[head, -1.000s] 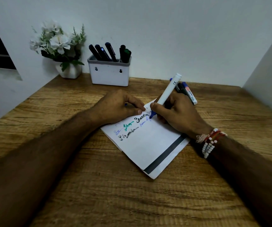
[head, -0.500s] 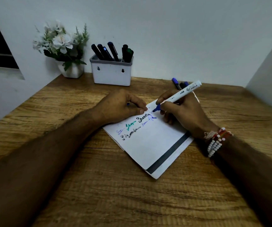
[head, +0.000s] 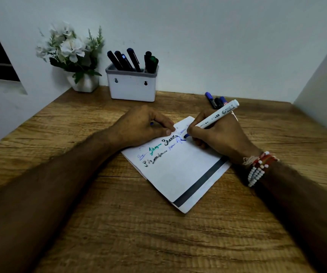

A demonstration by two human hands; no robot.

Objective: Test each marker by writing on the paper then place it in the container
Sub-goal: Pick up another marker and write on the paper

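Right hand (head: 220,134) closed around one white-barrelled marker (head: 215,117), blue tip touching the paper (head: 180,170) beside a fresh blue stroke; barrel tilted up and to the right. Left hand (head: 144,127) curled shut, fingertips pressing the paper's upper edge, a small blue object, probably the cap (head: 151,123), pinched inside and mostly hidden. One folded sheet of paper, lying askew on the wooden table (head: 119,223), dark stripe near its lower right edge, several scribbles in blue, green and black along the top. One white container (head: 132,86) at the back against the wall, holding six or so dark markers (head: 133,60), exact count unclear through overlap. About three more markers (head: 214,100) lying on the table behind the right hand, partly covered by it. One white pot of pale flowers (head: 70,54) left of the container. Beaded bracelets (head: 257,168) at the right wrist.
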